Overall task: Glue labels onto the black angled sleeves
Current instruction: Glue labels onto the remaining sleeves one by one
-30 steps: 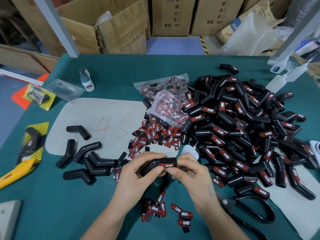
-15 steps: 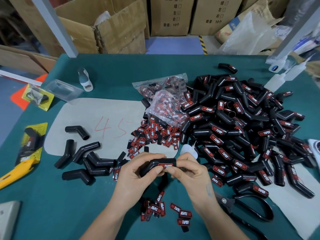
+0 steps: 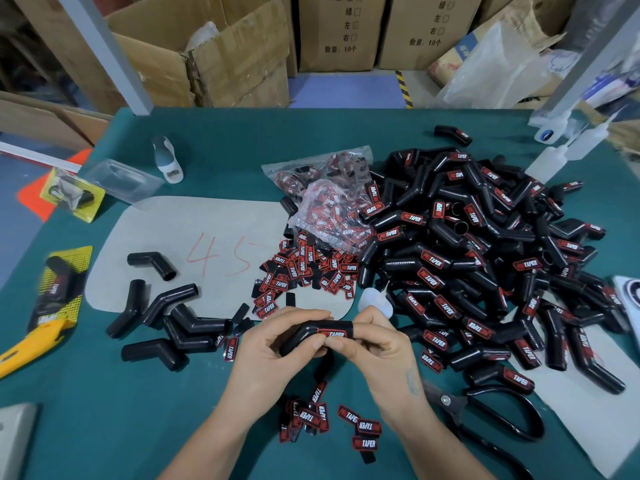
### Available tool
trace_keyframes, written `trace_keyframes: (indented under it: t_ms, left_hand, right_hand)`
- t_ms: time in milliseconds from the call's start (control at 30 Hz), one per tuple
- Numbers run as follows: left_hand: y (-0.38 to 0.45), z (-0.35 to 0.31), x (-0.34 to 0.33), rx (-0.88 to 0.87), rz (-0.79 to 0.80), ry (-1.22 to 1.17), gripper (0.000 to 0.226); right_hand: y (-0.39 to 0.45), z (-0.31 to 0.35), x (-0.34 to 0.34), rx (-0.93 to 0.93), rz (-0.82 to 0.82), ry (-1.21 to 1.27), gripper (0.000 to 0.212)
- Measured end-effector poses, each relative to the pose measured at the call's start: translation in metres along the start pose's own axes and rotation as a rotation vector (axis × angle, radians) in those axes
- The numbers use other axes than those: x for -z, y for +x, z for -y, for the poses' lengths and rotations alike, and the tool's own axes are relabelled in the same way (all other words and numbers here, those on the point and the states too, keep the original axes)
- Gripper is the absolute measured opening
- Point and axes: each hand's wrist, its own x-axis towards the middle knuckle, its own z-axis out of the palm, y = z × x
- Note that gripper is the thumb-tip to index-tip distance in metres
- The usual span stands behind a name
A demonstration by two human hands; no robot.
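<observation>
Nothing on the table has shifted against the 2 earlier frames; both hands sit in the same grip, the sleeve level between them as before.

Left hand [image 3: 273,344]: fingers curled over the bent end of the held sleeve [image 3: 313,336], thumb underneath, clamped on it. Right hand [image 3: 377,344]: thumb and forefinger pinch the straight end, thumb tip lying along the lower edge of the red-and-black label [image 3: 331,333], which faces up. Both wrists low, forearms coming in from the bottom edge, sleeve held just above the green table [image 3: 104,410].

Judged step: pressing the label down while the glue takes.

Risks:
- Thumb pressure along 1 edge only could slide the label askew or leave the far edge lifted on the curved surface.
- Squeezed-out glue could reach the fingertips and bond skin to the label; cannot tell if any glue is exposed.
- Letting go early could let the label peel on the round wall.

Outward: loose labels [image 3: 360,427] lie just below the hands, a larger heap of labels [image 3: 304,271] beyond them. Unlabelled sleeves [image 3: 180,327] lie to the left, the finished pile [image 3: 467,258] to the right. White glue bottle [image 3: 375,301] lies just beyond the right hand. Black scissors [image 3: 498,420] lie close by the right forearm; a careless set-down could snag them.
</observation>
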Motion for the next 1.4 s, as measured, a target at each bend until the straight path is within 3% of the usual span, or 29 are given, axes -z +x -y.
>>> trace_keyframes:
  t_ms: [367, 567, 700, 933, 1267, 1400]
  left_hand:
    - [0.002, 0.000, 0.003, 0.012, -0.018, -0.010, 0.024]
    - [0.002, 0.004, 0.003, 0.015, -0.023, 0.008, 0.028]
    - [0.002, 0.002, 0.004, -0.040, -0.006, 0.043, 0.026]
    - [0.003, 0.008, 0.006, -0.100, -0.003, 0.128, 0.027]
    - [0.004, 0.007, 0.006, -0.124, 0.005, 0.141, 0.027]
    - [0.006, 0.006, 0.007, -0.168, -0.003, 0.179, 0.028]
  right_hand:
    - [0.001, -0.005, 0.002, -0.002, -0.025, -0.003, 0.064]
    - [-0.001, -0.003, 0.005, -0.009, 0.033, 0.025, 0.009]
    - [0.000, -0.002, 0.005, -0.014, 0.045, -0.019, 0.027]
    - [0.000, 0.003, 0.005, -0.039, 0.073, 0.010, 0.007]
    - [0.000, 0.005, 0.005, -0.051, 0.074, 0.020, 0.005]
    - [0.001, 0.006, 0.003, -0.099, 0.076, 0.089, 0.017]
